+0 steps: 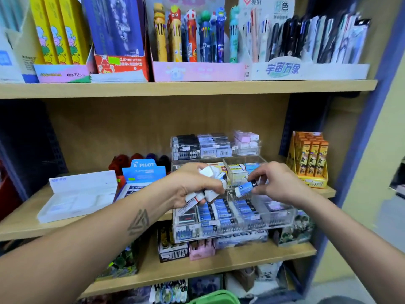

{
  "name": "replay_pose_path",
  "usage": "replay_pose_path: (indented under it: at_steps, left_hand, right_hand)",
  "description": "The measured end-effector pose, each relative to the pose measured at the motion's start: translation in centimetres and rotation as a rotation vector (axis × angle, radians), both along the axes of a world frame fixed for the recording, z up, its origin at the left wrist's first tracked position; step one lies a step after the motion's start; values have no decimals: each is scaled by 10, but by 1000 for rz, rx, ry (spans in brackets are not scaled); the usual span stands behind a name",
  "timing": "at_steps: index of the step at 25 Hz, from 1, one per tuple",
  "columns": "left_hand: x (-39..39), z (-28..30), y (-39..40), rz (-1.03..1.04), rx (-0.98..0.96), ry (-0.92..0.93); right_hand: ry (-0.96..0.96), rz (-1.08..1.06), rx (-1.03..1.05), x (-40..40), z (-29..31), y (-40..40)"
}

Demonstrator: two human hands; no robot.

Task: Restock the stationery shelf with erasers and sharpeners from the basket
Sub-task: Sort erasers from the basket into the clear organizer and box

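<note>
At a stationery shelf (pixel 188 88), the left hand (pixel 192 185) clutches a bundle of erasers (pixel 208 191) — the right hand (pixel 278 183), at three o'clock, pinches one blue-sleeved eraser (pixel 244 189) above the clear tiered organizer (pixel 232 218); green basket (pixel 215 299) at six o'clock.

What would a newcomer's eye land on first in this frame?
Probably the two hands at centre: the left hand grips a bunch of white erasers, while the right hand pinches a single blue-sleeved eraser above the clear tiered organizer. Next, the row of character-topped pens on the top shelf.
</note>
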State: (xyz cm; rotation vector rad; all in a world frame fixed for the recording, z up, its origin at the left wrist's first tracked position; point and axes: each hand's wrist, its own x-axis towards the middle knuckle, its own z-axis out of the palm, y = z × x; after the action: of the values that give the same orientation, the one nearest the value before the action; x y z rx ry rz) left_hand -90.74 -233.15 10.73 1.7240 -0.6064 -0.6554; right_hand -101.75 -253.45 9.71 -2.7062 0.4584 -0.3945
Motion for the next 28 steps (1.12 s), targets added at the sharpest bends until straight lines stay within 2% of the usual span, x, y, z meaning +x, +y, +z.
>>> replay_pose_path:
  at_steps: [5,9,13,15,16,17,18,20,21,22,23,28]
  left_hand:
    - [-6,-12,-18,1,30,50]
    - [-6,-17,-21,13,24,96]
    - [-6,-18,-19,-28,-26,191]
    - [-4,-21,-18,-45,-44,229]
    - [-2,-22,-18,-48,-58,247]
    - [0,-23,-17,-53,-72,271]
    - [2,-23,-17,-60,-82,292]
    - [4,-23,-16,-76,-81,298]
    - [3,-22,-16,-87,-70,287]
    - [2,-21,-17,-96,-60,274]
    - [0,-20,-18,-104,-52,264]
    - [3,-20,-16,-106,-39,342]
  right_hand:
    - [74,54,-178,7,-18,3]
    - [128,46,-438,15,-30,10]
    - [325,97,-696,15,-24,25]
    - [287,101,-751,17,-24,25]
    - [241,86,-705,19,-25,22]
    - [182,79,-529,18,-24,18]
    - [103,94,-213,17,-21,13]
    - [-54,166,574,13,-16,14]
    - [-94,195,859,11,-14,17]
    - [-116,213,1012,10,-13,18]
    - [-133,218,1082,11,-14,20]
    - [-291,119,1257,15,-21,7]
